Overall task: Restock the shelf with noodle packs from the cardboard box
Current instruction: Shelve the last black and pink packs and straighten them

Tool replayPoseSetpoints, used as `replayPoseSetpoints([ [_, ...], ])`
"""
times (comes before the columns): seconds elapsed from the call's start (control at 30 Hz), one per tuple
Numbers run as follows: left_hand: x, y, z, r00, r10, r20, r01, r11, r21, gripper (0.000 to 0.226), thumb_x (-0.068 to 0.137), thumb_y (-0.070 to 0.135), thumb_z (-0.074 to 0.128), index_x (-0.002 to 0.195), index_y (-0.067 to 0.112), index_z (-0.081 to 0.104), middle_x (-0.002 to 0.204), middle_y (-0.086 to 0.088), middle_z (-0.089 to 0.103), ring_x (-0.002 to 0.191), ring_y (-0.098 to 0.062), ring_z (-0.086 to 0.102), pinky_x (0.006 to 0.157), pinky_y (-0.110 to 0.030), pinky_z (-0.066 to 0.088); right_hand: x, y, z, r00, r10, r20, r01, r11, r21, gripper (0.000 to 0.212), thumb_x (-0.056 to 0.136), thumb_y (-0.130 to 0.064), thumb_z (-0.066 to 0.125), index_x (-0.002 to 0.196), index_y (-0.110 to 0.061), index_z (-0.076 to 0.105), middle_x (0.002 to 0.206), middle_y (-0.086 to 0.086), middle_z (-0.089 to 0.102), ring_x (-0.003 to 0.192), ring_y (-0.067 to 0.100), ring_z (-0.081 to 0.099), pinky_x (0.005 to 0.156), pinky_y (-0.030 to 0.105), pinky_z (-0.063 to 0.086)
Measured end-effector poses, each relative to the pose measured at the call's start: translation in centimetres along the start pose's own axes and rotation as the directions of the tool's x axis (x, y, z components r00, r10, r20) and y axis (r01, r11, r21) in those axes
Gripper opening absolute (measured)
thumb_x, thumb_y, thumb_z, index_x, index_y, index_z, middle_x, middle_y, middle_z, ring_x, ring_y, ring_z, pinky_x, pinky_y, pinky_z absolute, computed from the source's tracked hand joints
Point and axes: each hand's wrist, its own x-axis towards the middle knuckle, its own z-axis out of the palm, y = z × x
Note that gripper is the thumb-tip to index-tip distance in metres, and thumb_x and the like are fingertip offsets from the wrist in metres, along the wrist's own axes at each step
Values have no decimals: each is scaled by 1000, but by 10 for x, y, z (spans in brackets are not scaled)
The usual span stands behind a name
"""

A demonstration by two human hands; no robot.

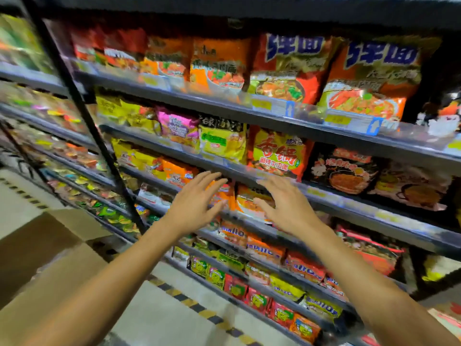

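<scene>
both hands are raised in the middle of the frame in front of the shelf (331, 199), and neither holds anything. the left hand (193, 208) has its fingers (212, 177) spread apart and straight, reaching toward the orange noodle packs (247, 198) on the middle tier. the right hand (287, 208) is the same, fingers apart and relaxed, just in front of those packs. whether any fingertip touches a pack is hard to tell through the blur.

the noodle packs are soft plastic pillow bags, likely light, with a brittle block inside that could crack if squeezed hard. the film looks glossy and probably a bit slippery, so a hold across the flat faces or by both side edges would suit better than a pinch at the crimped seam. they stand upright in rows and would tip forward easily if nudged.

the shelf is well filled on every tier: red and orange bags at the top of the frame, yellow and pink below, dark bags at the right, small packs lower down. the cardboard box (47, 265) sits at the lower left of the frame on the floor (159, 318); what is inside it cannot be made out.
</scene>
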Motion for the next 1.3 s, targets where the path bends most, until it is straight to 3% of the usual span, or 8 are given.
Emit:
replayPoseSetpoints([
  [0.13,-72,-97,-21,988,-154,17,153,987,41,60,100,58,31,150,25,38,156,1,36,144,-24,31,119,-43,29,53,-90,46,990,-123,70,122,992,13,62,95,-52,46,141,-12,53,144,7,53,137,28,44,114,41,36],
  [0.33,-220,-223,-42,888,-459,-20,459,883,95,57,97,54,40,141,18,53,144,-8,53,134,-31,48,112,-46,40,124,-237,132,902,-374,218,353,927,129,58,94,-54,47,138,-16,56,140,6,57,133,29,49,112,40,38],
  [0.4,-274,-249,-48,831,-555,-40,556,828,69,53,96,51,44,136,17,56,139,-10,57,130,-32,52,109,-45,43,137,-284,159,859,-449,248,415,892,178,63,92,-58,43,137,-17,56,139,8,58,131,31,51,110,44,41],
  [0.53,-364,-279,-60,645,-763,-42,764,644,44,68,91,60,30,143,21,50,149,-6,47,140,-29,40,116,-40,28,161,-367,209,739,-590,325,554,807,206,59,97,-53,53,146,-21,47,150,1,48,141,22,40,117,34,30],
  [0.6,-400,-290,-63,567,-821,-60,823,563,71,65,91,59,32,143,23,47,149,-3,46,138,-26,41,112,-38,34,173,-405,232,687,-631,360,590,774,230,60,97,-53,51,148,-23,43,153,-1,44,143,20,36,117,36,31],
  [0.83,-466,-351,-60,353,-935,-46,932,347,110,53,98,56,43,145,33,43,153,7,41,140,-18,37,111,-36,36,226,-501,311,548,-740,391,656,670,348,56,98,-51,51,148,-27,43,152,-6,43,143,14,33,115,34,33],
  [1.07,-444,-468,-54,254,-967,16,958,254,132,54,98,58,42,145,32,44,155,7,39,143,-17,34,113,-35,34,319,-561,392,465,-756,461,635,647,421,55,99,-46,53,148,-23,43,155,-5,40,144,15,32,115,30,28],
  [1.3,-431,-588,-35,224,-966,128,964,239,120,58,97,60,41,147,31,42,155,5,39,141,-18,35,113,-36,34,416,-616,464,408,-702,584,602,688,406,54,99,-46,52,148,-27,42,155,-3,41,142,20,37,114,36,33],
])
